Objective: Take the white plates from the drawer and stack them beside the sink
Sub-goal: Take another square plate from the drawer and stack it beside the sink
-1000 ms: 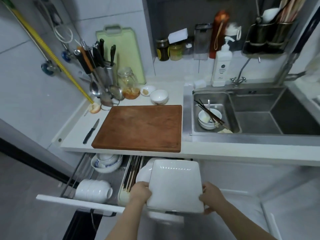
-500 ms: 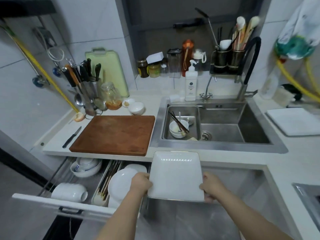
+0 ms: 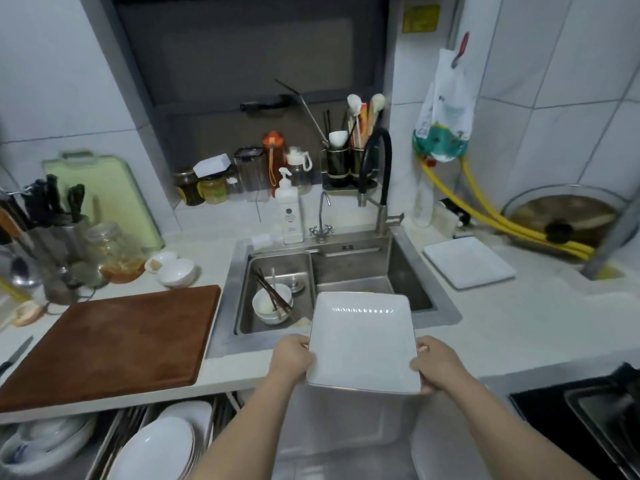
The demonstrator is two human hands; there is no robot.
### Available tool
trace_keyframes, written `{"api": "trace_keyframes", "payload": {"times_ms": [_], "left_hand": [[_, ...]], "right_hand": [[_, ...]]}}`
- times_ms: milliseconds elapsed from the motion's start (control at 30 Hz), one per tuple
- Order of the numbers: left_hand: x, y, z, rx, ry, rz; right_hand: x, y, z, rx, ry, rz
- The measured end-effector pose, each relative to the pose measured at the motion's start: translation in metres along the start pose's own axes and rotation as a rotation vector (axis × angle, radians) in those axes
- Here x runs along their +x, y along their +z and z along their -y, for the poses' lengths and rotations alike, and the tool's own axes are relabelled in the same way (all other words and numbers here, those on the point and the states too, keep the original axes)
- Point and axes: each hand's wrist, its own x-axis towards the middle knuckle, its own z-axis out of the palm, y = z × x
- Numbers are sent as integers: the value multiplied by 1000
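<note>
Head view looks down on a kitchen counter (image 3: pixel 502 327) with a steel sink (image 3: pixel 446 317) set in it. Both hands hold one square white plate (image 3: pixel 362 342) level in the air, over the sink's front rim and the counter edge. Left hand (image 3: pixel 291 356) grips the plate's left edge near its lower corner, fingers curled under and thumb on the rim. Right hand (image 3: pixel 434 363) grips the right edge the same way, thumb on top.

Right of the sink, a second square plate (image 3: pixel 467 261) lies flat on the counter, well apart from the held one. Below the counter at lower left the drawer (image 3: pixel 104 441) stands open; round white plates (image 3: pixel 156 452) stand stacked in it, with bowls (image 3: pixel 41 441) further left.

Inside the sink's left basin sits a bowl (image 3: pixel 272 303) with chopsticks across it. A brown cutting board (image 3: pixel 107 341) lies left of the sink, with a knife (image 3: pixel 15 355) at its left and small white bowls (image 3: pixel 173 270) behind it. A soap bottle (image 3: pixel 289 211) and a black-necked tap (image 3: pixel 375 178) stand behind the sink. Yellow hoses (image 3: pixel 502 220) run along the wall at right.
</note>
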Motion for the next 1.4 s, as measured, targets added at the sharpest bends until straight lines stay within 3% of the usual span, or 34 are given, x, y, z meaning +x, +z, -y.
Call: {"api": "trace_keyframes", "payload": {"times_ms": [433, 800, 1067, 1400], "left_hand": [[134, 46, -123, -82, 271, 284], [213, 105, -218, 182, 443, 326], [274, 145, -267, 216, 426, 284], [347, 209, -315, 306, 441, 317]], "right_hand": [[70, -73, -5, 376, 207, -322], [119, -96, -16, 549, 331, -532], [191, -118, -26, 618, 364, -579], [261, -135, -55, 512, 399, -547]]}}
